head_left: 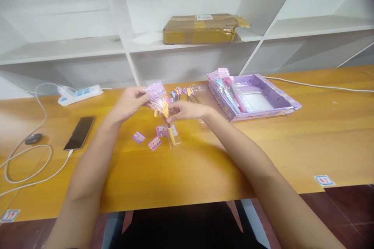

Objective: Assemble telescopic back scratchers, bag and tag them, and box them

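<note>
My left hand (pixel 134 102) pinches the purple header card (pixel 156 90) at the top of a clear plastic bag. Inside the bag is a yellow hand-shaped stick (pixel 172 136) with a dark shaft and a yellow handle pointing down. My right hand (pixel 184 111) is closed around the bagged stick just below its yellow fingers. Small printed cards (pixel 154 143) lie on the table below, some partly behind the bag. More hand-shaped sticks (pixel 189 92) in purple, orange and blue lie behind my right hand.
A purple box (pixel 260 116) holding bagged sticks (pixel 233 93) stands right of centre on the wooden table (pixel 204 171). At the left are a phone (pixel 79 133), a black mouse (pixel 33 138), white cables and a power strip (pixel 80 95). A taped carton (pixel 201 30) rests on the shelf.
</note>
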`<state>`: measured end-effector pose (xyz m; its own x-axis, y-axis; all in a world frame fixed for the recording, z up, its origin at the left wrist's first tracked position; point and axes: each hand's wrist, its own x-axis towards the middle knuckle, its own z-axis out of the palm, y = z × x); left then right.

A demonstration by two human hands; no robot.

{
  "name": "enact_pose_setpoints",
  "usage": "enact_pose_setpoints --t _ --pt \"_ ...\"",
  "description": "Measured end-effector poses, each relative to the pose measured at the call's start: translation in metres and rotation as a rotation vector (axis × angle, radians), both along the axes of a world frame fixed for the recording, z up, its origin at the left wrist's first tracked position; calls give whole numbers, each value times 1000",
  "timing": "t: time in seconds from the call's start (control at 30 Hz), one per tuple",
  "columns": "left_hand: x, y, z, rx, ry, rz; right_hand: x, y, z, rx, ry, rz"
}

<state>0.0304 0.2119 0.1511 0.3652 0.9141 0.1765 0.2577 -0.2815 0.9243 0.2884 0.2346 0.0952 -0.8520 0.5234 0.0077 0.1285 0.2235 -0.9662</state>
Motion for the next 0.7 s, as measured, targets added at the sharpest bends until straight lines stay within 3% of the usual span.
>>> enact_pose_setpoints --t 0.17,0.3,0.43,0.57,0.63,0.7 --pt "1 3 -4 -35 -112 -11 -2 -4 8 -20 52 -114" --pt "2 0 -2 -61 -233 -30 24 -4 26 59 67 -289" --pt "1 -4 2 -52 -268 -13 76 1 53 382 127 -750" --pt "1 -2 1 -66 -242 -26 132 5 72 796 -59 -1254" --pt "1 -1 -1 -76 -218 -37 157 8 73 880 -227 -1432" --pt "1 0 -2 -85 -196 -47 179 14 66 875 -421 -1513"
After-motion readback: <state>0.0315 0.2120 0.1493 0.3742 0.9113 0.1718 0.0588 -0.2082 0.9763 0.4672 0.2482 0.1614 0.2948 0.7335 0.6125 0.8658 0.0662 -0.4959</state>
